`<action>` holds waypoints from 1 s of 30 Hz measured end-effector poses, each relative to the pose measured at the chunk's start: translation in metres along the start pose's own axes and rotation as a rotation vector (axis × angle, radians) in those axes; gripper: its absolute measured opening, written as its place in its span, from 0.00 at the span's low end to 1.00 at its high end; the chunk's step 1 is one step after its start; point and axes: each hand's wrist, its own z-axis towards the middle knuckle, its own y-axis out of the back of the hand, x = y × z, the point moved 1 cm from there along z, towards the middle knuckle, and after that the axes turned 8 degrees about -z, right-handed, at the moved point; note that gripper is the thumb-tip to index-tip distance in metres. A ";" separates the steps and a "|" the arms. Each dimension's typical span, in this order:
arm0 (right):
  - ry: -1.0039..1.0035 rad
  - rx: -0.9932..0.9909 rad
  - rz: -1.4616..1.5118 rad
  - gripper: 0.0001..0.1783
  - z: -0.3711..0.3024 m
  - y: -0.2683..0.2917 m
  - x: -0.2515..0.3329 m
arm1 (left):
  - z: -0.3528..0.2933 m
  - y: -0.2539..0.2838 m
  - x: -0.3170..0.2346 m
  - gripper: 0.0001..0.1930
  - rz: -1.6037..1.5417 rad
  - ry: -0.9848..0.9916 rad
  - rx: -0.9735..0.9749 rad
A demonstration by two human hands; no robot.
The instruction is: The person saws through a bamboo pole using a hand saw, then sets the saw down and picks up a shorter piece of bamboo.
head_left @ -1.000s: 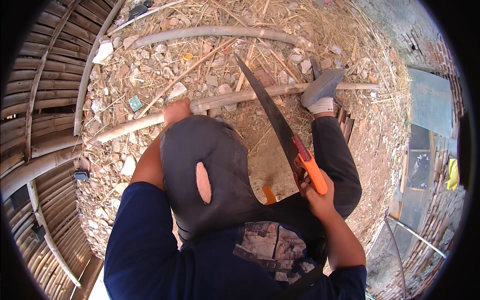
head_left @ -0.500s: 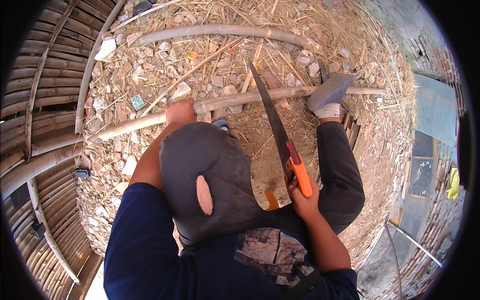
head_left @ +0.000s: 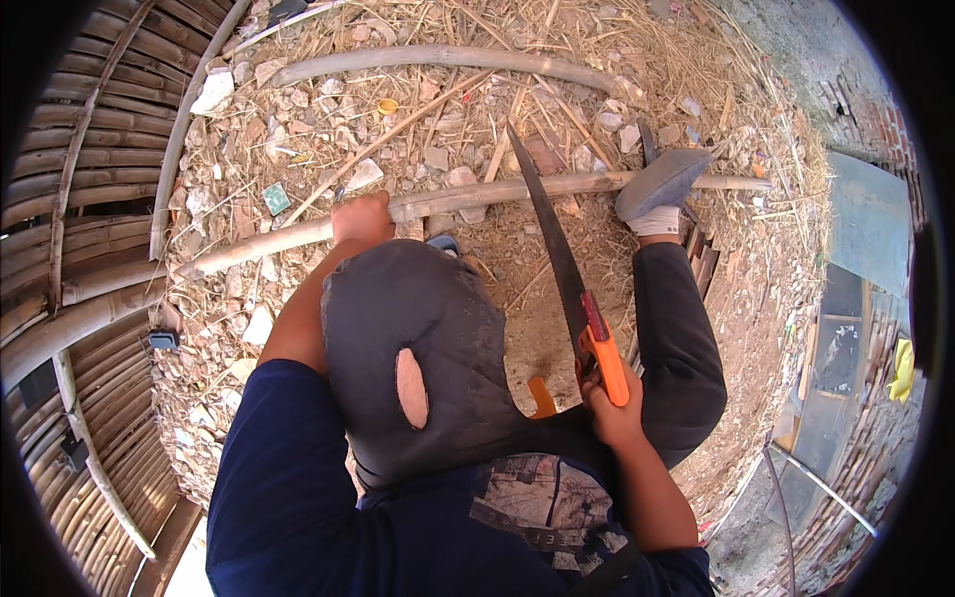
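Note:
My left hand is closed around a long wooden pole that runs across in front of me. In my right hand is a hand saw, gripped by its orange handle. Its dark blade crosses the pole between my left hand and my right foot, with the tip past the far side. My right foot, in a grey sandal, rests on the pole toward its right end. My left knee hides part of the ground just behind the pole.
Another wooden pole lies farther off on ground strewn with straw and broken stones. A bamboo slat wall rises at the left. On the right stand a rough wall and leaning boards. A thin stick lies beyond the pole.
My right hand has drawn the saw slightly back toward me and to the right. My left hand still grips the pole, and my foot stays on it.

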 end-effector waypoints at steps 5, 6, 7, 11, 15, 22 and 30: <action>-0.082 0.017 0.062 0.04 0.015 -0.005 0.016 | 0.002 0.000 -0.001 0.15 -0.009 -0.004 -0.008; -0.080 0.023 0.073 0.04 0.014 -0.005 0.019 | 0.003 -0.002 0.000 0.15 -0.009 -0.002 -0.005; -0.064 0.043 0.066 0.04 0.010 0.000 0.018 | 0.003 -0.002 0.001 0.15 -0.009 0.001 -0.003; -0.068 0.074 0.093 0.04 0.008 0.012 0.024 | 0.001 -0.001 -0.003 0.14 0.030 -0.006 -0.049; -0.101 0.099 -0.033 0.03 0.027 0.006 0.038 | 0.004 -0.003 -0.002 0.14 0.000 0.003 -0.021; -0.097 0.124 -0.091 0.02 0.023 0.016 0.034 | 0.000 0.001 -0.003 0.14 0.036 0.014 -0.018; -0.076 0.111 0.011 0.02 0.008 0.014 0.035 | 0.001 -0.001 -0.003 0.14 0.028 0.013 -0.005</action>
